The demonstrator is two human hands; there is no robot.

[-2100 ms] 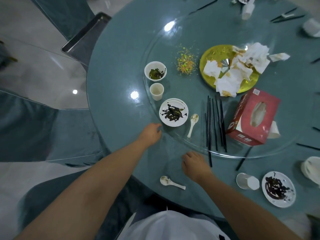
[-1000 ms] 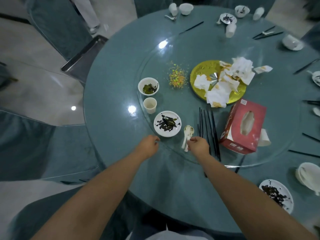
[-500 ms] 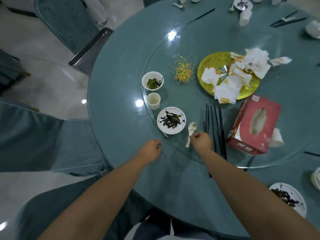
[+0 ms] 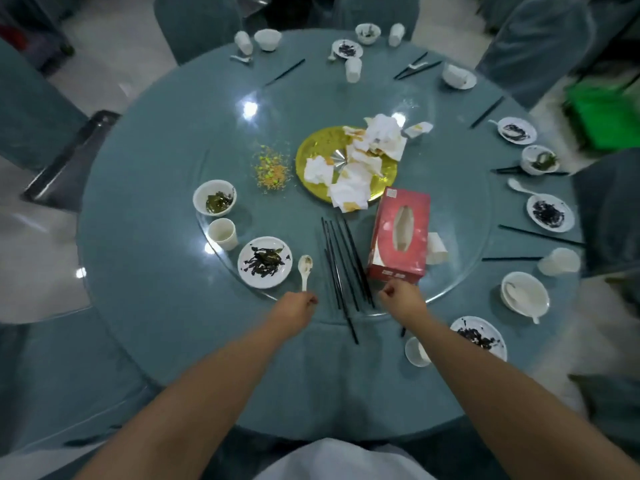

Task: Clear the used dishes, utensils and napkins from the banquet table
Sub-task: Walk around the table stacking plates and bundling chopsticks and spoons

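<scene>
the right hand, which half a second ago was at the spoon, now sits curled and empty by the tissue box; the left hand has come up to the spoon's handle end, though whether it pinches it i cannot tell. so the spoon is set down among the gathered things on the glass turntable. its long axis runs near to far, bowl pointing away, between plate and chopsticks.

Covered chairs, green crate
</scene>
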